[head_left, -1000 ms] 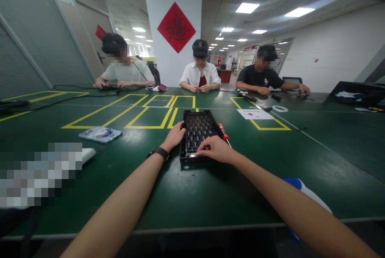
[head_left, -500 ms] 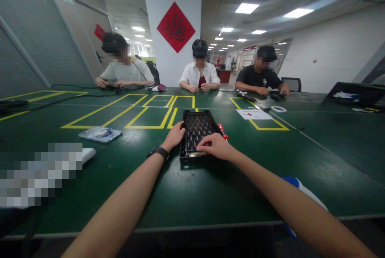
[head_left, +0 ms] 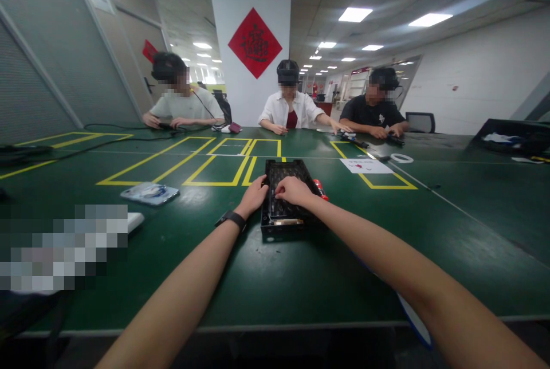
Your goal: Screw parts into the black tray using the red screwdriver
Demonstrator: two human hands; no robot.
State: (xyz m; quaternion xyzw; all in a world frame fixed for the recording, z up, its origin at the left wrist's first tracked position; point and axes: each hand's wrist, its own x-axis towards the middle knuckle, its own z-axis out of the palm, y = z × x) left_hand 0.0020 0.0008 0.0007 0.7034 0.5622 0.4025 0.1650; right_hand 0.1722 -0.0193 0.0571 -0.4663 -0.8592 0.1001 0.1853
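Note:
A black rectangular tray (head_left: pixel 275 230) lies on the green table in front of me, its inside patterned with rows of small shiny cells. My left hand (head_left: pixel 252 197) grips its left side wall, thumb at the rim. Over the middle of the tray, my right hand (head_left: pixel 294 191) has thumb and fingertips pinched together; whatever is between them is too small to make out. A pale, metallic-looking strip (head_left: pixel 289 222) sits along the tray's near end. Just beyond the right wall lies a red object (head_left: pixel 320 188), partly hidden by the tray and my right hand.
To the left lies a phone-like flat item (head_left: pixel 149 193), with a blurred-out white object (head_left: pixel 135 220) nearer me. A printed paper sheet (head_left: pixel 366 166) and a white ring (head_left: pixel 401 158) lie at right. Three people sit across the table (head_left: pixel 206 277), which carries yellow tape outlines.
My right hand has moved from the tray's near end up and left to its middle, uncovering the pale strip. My left hand keeps its hold. The middle person opposite has stretched an arm sideways.

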